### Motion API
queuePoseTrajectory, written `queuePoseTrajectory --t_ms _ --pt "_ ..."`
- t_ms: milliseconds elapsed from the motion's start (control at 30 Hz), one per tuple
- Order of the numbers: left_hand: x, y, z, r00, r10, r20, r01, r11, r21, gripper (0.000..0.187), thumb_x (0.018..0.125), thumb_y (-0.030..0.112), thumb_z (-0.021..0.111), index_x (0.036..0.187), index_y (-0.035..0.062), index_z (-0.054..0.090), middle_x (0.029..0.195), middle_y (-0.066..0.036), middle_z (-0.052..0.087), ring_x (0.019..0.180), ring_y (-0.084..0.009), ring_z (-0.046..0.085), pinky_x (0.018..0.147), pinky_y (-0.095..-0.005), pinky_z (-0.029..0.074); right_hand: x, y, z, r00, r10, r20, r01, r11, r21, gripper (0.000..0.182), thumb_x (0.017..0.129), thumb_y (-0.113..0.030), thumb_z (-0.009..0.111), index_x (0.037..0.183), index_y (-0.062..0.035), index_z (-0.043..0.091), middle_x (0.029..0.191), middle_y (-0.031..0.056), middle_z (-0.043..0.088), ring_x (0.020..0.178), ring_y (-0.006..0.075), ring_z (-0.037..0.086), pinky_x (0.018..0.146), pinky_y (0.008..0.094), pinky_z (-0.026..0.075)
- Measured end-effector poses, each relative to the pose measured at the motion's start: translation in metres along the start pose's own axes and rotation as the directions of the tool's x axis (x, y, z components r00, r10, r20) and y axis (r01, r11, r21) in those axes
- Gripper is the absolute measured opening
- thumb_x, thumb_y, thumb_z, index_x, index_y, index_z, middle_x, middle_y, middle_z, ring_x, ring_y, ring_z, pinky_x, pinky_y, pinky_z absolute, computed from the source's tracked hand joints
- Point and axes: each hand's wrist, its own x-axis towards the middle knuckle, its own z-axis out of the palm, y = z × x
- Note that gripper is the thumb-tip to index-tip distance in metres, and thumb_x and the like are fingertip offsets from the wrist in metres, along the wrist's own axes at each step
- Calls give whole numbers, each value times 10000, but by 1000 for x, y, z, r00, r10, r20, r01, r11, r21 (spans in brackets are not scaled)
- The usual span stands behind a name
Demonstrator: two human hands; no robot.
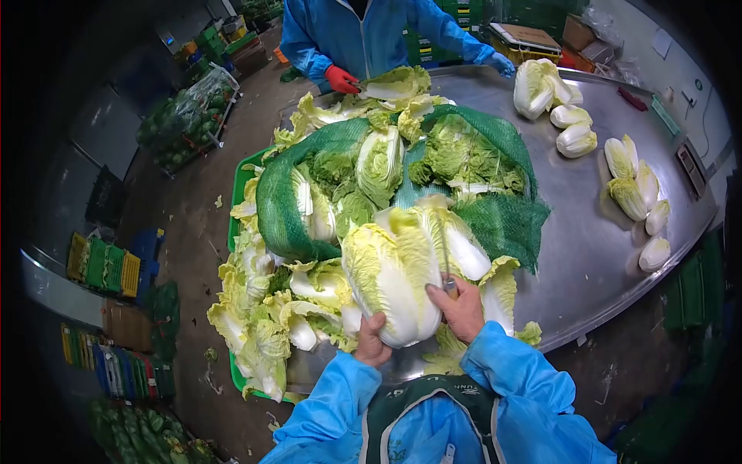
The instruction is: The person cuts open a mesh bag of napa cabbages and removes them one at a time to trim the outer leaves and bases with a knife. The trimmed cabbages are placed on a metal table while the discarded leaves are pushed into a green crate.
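Note:
A large napa cabbage (390,278), pale yellow-green with a white base, is held up in front of me between both hands. My left hand (373,342) is closed on its lower left side, thumb on the white ribs. In my right hand (462,311) is a knife (450,288), its blade pointing away from me along the cabbage's right side; the thumb touches the cabbage. Just beyond lies a green mesh sack (282,205) with more napa cabbages (379,166) in it. Loose cabbage leaves (317,288) are heaped to the left.
Trimmed cabbages (532,89) stand on the steel table (580,240) at the right, with smaller ones (576,141) nearby. Across the table is a co-worker in blue (359,39), one red glove among leaves. A green crate (238,193) edges the leaf heap; a scale (690,165) sits far right.

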Motion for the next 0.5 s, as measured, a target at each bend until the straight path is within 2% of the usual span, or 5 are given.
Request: queuePoseTrajectory --t_ms 200,267,433,467,500 --pt "15 18 10 994 86 62 -47 881 -470 821 723 559 650 1380 157 365 1335 -152 463 1186 -385 474 945 -630 377 18 42 -34 956 193 -219 -69 879 473 460 825 -228 673 1173 37 529 701 43 605 483 84 492 382 238 387" --pt "19 32 18 942 87 324 190 657 -729 890 703 593 652 1408 171 309 1374 -168 406 1209 -423 432 923 -696 341 12 35 -50 961 35 -273 -57 996 -72 515 817 -233 682 1238 7 507 701 38 601 491 83 488 403 240 400" --pt "25 20 37 976 47 210 27 942 -335 958 660 587 698 1415 160 291 1377 -159 410 1230 -383 421 1033 -581 326 -15 29 -51 993 115 -32 -118 983 -137 476 829 -354 656 1221 -103 556 677 8 557 482 75 460 438 233 391" --pt "26 14 46 986 33 161 16 955 -297 938 661 575 705 1403 150 321 1368 -154 425 1230 -360 429 1046 -552 326 -27 0 -41 953 303 -1 -303 951 -63 471 853 -416 621 1190 -90 578 654 -4 516 474 72 452 437 231 388" --pt "31 5 51 986 3 165 38 970 -241 901 676 548 707 1388 133 345 1362 -143 436 1232 -337 433 1051 -525 328 -21 51 -49 978 24 208 -90 946 311 548 860 -424 617 1262 -67 511 637 -6 492 466 77 459 422 225 381"
